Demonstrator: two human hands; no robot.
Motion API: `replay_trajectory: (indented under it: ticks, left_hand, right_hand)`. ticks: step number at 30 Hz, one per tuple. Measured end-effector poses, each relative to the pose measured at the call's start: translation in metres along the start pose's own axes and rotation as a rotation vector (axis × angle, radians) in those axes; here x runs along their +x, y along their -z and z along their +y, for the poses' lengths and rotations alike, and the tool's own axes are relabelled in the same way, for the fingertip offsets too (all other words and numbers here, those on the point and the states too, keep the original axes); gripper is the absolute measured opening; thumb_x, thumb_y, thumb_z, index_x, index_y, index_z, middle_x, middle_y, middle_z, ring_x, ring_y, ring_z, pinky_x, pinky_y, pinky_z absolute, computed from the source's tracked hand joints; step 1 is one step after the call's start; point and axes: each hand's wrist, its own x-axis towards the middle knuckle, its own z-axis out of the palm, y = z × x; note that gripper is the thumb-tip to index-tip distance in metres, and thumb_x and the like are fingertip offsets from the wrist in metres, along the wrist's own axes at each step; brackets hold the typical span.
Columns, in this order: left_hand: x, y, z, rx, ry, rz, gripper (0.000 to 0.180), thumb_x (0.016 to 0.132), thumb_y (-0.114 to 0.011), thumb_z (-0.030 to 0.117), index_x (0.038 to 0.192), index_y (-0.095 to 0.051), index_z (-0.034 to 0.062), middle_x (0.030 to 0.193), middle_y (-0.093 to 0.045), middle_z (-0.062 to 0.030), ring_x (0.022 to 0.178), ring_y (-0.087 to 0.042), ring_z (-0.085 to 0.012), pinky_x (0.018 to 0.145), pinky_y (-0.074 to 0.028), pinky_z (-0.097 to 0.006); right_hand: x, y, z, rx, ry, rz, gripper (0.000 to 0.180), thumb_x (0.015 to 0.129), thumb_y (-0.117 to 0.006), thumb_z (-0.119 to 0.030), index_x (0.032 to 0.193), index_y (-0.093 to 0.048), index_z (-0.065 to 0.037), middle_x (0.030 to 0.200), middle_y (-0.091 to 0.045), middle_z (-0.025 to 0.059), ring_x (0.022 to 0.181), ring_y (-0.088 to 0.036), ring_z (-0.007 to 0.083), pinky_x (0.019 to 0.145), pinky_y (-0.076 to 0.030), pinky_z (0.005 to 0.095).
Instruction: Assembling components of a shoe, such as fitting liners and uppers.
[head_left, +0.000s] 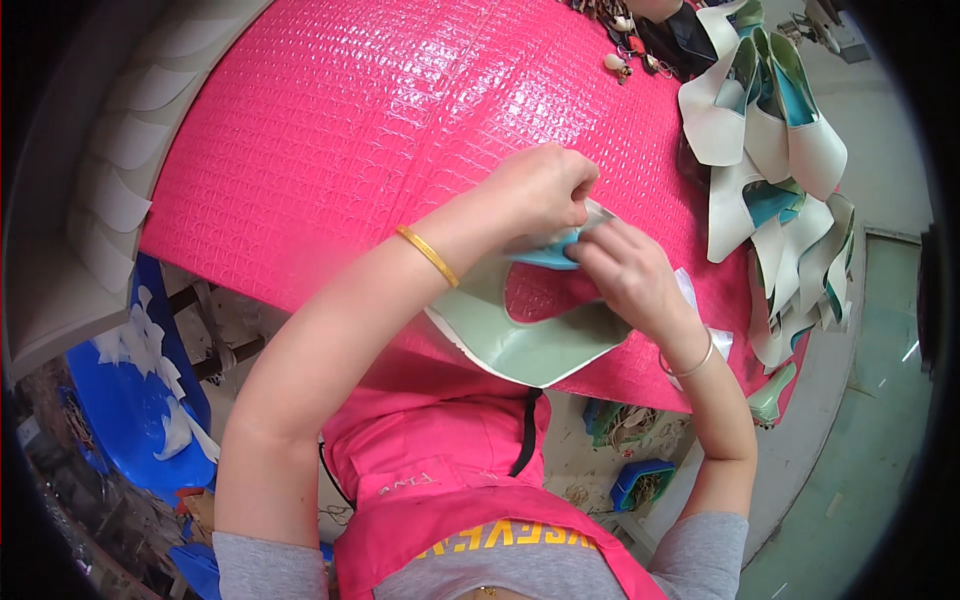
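A shoe upper (545, 348) lies before me at the table's near edge, its pale green lining showing and its white rim turned toward me. At its far side is a light blue lining piece (545, 255). My right hand (630, 275) pinches the upper beside this blue piece, thumb and fingers closed. My left hand (550, 188), just beyond it, is closed with fingers curled down near the upper's whitish end; what it grips is hidden. On my left wrist sits a yellow bangle (428, 256), on my right a silver one (690, 362).
Several white shoe uppers (765, 140) with green and blue linings are heaped along the right side of the pink-covered table (330, 130). Small trinkets (625, 50) lie at the back right. White pieces (130, 150) line a left shelf; a blue chair (120, 410) stands below.
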Motion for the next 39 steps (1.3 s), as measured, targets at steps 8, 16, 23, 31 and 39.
replay_trajectory:
  ticks: [8, 16, 23, 31, 39]
  left_hand:
    - [-0.010, 0.000, -0.003, -0.161, 0.096, -0.030, 0.017, 0.070, -0.057, 0.012, 0.080, -0.056, -0.0019, 0.076, -0.059, -0.0187, 0.071, -0.059, -0.0301, 0.062, -0.045, -0.038]
    - [-0.011, 0.005, -0.011, -0.064, 0.025, -0.126, 0.018, 0.062, -0.062, 0.008, 0.077, -0.060, -0.0029, 0.070, -0.060, -0.0190, 0.068, -0.059, -0.0307, 0.060, -0.046, -0.037]
    - [-0.011, -0.012, 0.016, 0.323, -0.377, 0.325, 0.018, 0.063, -0.062, 0.007, 0.080, -0.059, 0.0030, 0.076, -0.055, -0.0124, 0.072, -0.055, -0.0286, 0.061, -0.045, -0.039]
    - [-0.147, -0.043, 0.009, 0.377, -0.126, 0.259, 0.033, 0.072, -0.061, 0.008, 0.102, -0.053, -0.0057, 0.114, -0.048, -0.0190, 0.108, -0.045, -0.0334, 0.090, -0.040, -0.037]
    - [-0.150, -0.036, 0.035, 0.161, 0.015, -0.043, 0.025, 0.079, -0.054, 0.010, 0.099, -0.052, -0.0058, 0.097, -0.054, -0.0196, 0.095, -0.051, -0.0331, 0.078, -0.044, -0.039]
  right_hand:
    - [0.011, -0.006, -0.001, -0.009, 0.220, -0.060, 0.012, 0.065, -0.052, -0.010, 0.075, -0.047, -0.006, 0.075, -0.044, 0.0056, 0.072, -0.050, 0.0209, 0.069, -0.044, 0.0326]
    - [0.008, 0.008, -0.029, 0.052, 0.128, -0.223, 0.014, 0.065, -0.053, -0.007, 0.076, -0.046, -0.005, 0.071, -0.045, 0.0090, 0.063, -0.052, 0.0249, 0.054, -0.045, 0.0356]
    - [0.000, -0.013, -0.038, 0.479, -0.533, -0.102, 0.013, 0.072, -0.053, -0.002, 0.083, -0.049, 0.001, 0.077, -0.055, 0.0198, 0.073, -0.054, 0.0391, 0.062, -0.042, 0.0465]
    - [0.005, -0.017, -0.051, 0.375, -0.719, 0.069, 0.020, 0.075, -0.054, -0.006, 0.094, -0.051, 0.000, 0.080, -0.057, 0.0211, 0.078, -0.055, 0.0399, 0.066, -0.044, 0.0437]
    - [0.011, -0.016, -0.063, 0.144, -0.620, 0.127, 0.014, 0.072, -0.059, -0.007, 0.083, -0.051, -0.002, 0.077, -0.054, 0.0167, 0.076, -0.055, 0.0348, 0.066, -0.044, 0.0407]
